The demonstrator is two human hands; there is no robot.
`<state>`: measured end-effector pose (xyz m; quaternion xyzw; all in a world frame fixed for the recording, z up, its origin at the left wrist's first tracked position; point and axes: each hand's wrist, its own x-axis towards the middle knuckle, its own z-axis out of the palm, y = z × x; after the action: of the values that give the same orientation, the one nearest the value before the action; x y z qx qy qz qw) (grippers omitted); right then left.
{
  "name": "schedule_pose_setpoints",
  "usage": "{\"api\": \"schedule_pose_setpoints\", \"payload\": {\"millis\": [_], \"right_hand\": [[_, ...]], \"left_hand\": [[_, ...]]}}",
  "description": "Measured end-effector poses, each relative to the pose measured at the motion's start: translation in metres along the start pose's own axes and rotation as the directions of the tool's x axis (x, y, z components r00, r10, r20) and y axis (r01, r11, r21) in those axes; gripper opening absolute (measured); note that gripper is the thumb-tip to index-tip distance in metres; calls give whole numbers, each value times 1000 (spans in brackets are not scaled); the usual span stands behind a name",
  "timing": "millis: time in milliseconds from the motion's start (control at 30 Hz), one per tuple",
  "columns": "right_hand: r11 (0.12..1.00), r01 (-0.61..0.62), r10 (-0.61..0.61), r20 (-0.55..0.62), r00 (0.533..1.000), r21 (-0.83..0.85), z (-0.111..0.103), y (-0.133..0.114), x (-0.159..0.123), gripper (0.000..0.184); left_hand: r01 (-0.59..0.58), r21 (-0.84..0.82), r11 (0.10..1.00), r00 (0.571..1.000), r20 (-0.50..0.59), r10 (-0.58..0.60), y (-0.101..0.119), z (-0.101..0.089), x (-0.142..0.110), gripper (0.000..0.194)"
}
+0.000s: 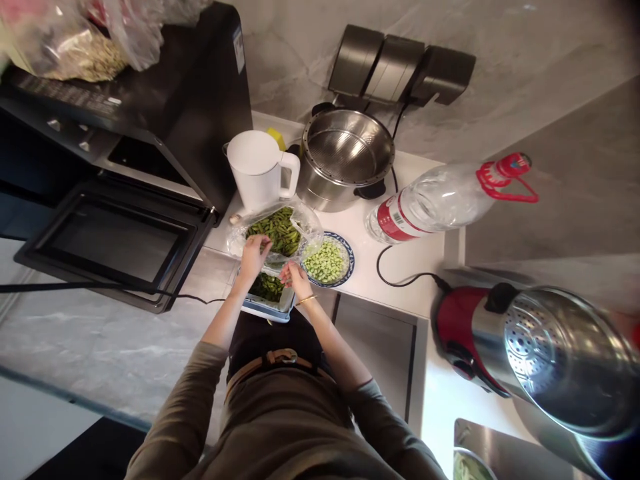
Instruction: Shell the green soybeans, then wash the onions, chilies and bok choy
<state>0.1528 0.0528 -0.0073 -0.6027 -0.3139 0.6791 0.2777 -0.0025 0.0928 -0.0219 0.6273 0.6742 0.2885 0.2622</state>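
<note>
My left hand (pixel 255 255) is over the near left edge of an open clear plastic bag of green bean pods (pixel 280 230). Its fingers are pinched together, and what they hold is too small to make out. To its right, my right hand (pixel 297 277) is beside the plate, fingertips curled together around something I cannot identify. Shelled pale green beans (pixel 326 261) lie on a blue-rimmed plate (pixel 351 261) right of the bag. Below both hands, close to my waist, a lined bin (pixel 265 312) holds dark green pods or husks (pixel 267 287).
A white pitcher (pixel 254 167) and a steel pot (pixel 345 150) stand behind the bag. Farther right are a large water bottle (pixel 425 207) and a red-based steamer (pixel 500 333). At left, an oven door (pixel 115 233) hangs open, with a black cable (pixel 190 296) crossing in front.
</note>
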Motion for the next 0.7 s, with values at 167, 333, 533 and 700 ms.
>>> {"api": "schedule_pose_setpoints", "payload": {"millis": [167, 333, 533, 700], "right_hand": [[993, 29, -13, 134, 991, -118, 8, 2, 2, 60], [982, 74, -26, 261, 965, -175, 6, 12, -18, 61], [989, -78, 111, 275, 955, -130, 5, 23, -28, 59], [988, -157, 147, 336, 930, 2, 2, 30, -32, 58]], "left_hand": [[-58, -100, 993, 992, 107, 69, 23, -7, -60, 5], [-13, -59, 998, 983, 182, 24, 20, -16, -99, 6], [-141, 49, 989, 930, 348, 116, 21, -25, -113, 20], [-147, 111, 983, 919, 384, 94, 24, -28, -113, 21]]}}
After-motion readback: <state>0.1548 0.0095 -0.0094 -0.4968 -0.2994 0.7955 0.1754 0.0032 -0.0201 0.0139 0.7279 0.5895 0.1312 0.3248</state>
